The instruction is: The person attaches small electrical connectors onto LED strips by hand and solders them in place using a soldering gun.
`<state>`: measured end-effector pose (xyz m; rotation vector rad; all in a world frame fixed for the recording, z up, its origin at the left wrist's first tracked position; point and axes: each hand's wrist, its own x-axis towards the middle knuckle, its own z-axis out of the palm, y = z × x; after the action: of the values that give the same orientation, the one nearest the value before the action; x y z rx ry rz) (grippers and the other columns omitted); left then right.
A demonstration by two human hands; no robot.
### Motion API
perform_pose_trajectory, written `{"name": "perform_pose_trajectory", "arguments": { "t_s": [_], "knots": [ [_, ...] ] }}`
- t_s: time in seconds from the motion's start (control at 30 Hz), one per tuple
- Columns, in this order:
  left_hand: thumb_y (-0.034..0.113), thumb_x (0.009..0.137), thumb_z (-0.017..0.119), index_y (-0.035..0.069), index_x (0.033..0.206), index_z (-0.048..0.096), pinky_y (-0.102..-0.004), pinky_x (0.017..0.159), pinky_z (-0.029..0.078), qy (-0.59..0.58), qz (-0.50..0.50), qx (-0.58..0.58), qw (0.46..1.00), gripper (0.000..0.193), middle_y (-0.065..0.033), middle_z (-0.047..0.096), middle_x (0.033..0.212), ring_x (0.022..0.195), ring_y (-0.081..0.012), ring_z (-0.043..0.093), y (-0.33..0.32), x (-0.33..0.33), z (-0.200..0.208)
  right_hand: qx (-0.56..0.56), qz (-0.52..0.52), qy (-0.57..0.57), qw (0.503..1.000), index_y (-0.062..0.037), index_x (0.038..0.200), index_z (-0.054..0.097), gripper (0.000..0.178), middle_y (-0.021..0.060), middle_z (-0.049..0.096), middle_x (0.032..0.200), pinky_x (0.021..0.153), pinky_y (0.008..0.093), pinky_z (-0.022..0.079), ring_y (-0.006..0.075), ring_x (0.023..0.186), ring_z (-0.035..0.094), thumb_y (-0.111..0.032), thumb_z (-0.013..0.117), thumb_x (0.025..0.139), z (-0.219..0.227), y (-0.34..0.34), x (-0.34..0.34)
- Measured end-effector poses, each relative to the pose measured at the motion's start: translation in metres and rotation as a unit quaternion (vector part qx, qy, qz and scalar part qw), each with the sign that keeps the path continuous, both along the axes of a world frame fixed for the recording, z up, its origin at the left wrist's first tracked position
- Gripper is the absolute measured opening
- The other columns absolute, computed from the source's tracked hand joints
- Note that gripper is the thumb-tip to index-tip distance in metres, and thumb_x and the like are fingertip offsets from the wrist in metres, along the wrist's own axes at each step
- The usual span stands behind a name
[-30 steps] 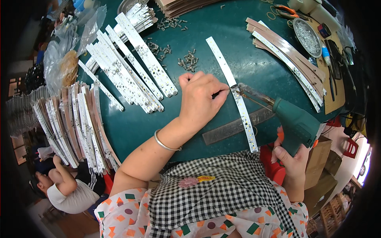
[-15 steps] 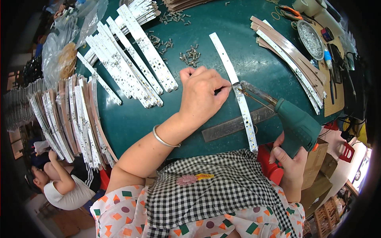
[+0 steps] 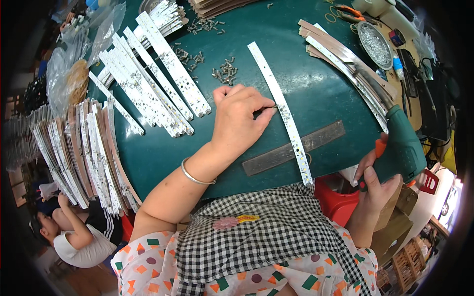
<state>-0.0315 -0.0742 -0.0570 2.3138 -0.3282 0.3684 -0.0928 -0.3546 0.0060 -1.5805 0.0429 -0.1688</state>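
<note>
My left hand (image 3: 243,112) is closed in a pinch on a small dark electronic component, its fingertips at the middle of a narrow white LED circuit strip (image 3: 292,135). That strip lies on the green tabletop, crossing a flat dark metal bar (image 3: 323,137). At the right, my right hand (image 3: 376,186) grips a green soldering gun (image 3: 407,143). The gun's tip points up and left, over a stack of strips and apart from the strip at my left hand. Small loose components (image 3: 225,72) lie in a pile beyond my left hand.
Many white circuit strips (image 3: 143,84) lie at the left, with more bundled strips (image 3: 94,153) by the left edge. Brown-backed strips (image 3: 340,59) fan out at the far right, near a metal bowl (image 3: 376,45) and orange-handled pliers (image 3: 351,14). A person (image 3: 81,237) sits at lower left.
The soldering gun has moved right, away from the strip, with my right hand. My left hand stays pinched at the strip's middle. The whole view has shifted slightly.
</note>
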Motion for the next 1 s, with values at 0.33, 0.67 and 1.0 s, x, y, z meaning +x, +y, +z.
{"name": "perform_pose_trajectory", "arguments": {
  "t_s": [0.33,0.67,1.0],
  "knots": [
    [0.019,0.062,0.081,0.01,0.103,0.069,-0.0389,0.083,0.04,-0.003,-0.284,0.03,0.958,0.043,-0.0035,0.066,0.111,0.094,-0.0237,0.056,-0.026,-0.036,0.064,-0.417,-0.168,-0.118,0.886,-0.0004,0.125,0.052,0.056,0.0095,0.063,0.096,0.077,0.0308,0.05,0.0201,0.085,0.063,0.003,0.076,0.075,-0.035,-0.083,0.038],
    [0.018,0.073,0.06,0.01,0.075,0.064,-0.0351,0.083,0.042,-0.095,-0.354,0.24,0.899,0.009,0.0019,0.048,0.071,0.084,-0.0183,0.049,-0.045,-0.051,0.067,-0.557,-0.123,-0.126,0.812,-0.0037,0.132,0.05,0.058,0.0244,0.063,0.114,0.089,0.0405,0.05,0.0395,0.108,0.063,0.001,0.067,0.077,-0.049,-0.086,0.075],
    [0.016,0.077,0.06,0.009,0.083,0.069,-0.0325,0.081,0.04,0.016,-0.194,0.399,0.896,0.013,0.0008,0.057,0.08,0.088,-0.0173,0.052,0.08,-0.023,0.116,-0.537,-0.076,-0.162,0.824,-0.0031,0.136,0.047,0.065,0.0229,0.062,0.118,0.093,0.0365,0.047,0.0367,0.11,0.062,0.011,0.066,0.076,-0.056,-0.12,0.088]
  ]
}}
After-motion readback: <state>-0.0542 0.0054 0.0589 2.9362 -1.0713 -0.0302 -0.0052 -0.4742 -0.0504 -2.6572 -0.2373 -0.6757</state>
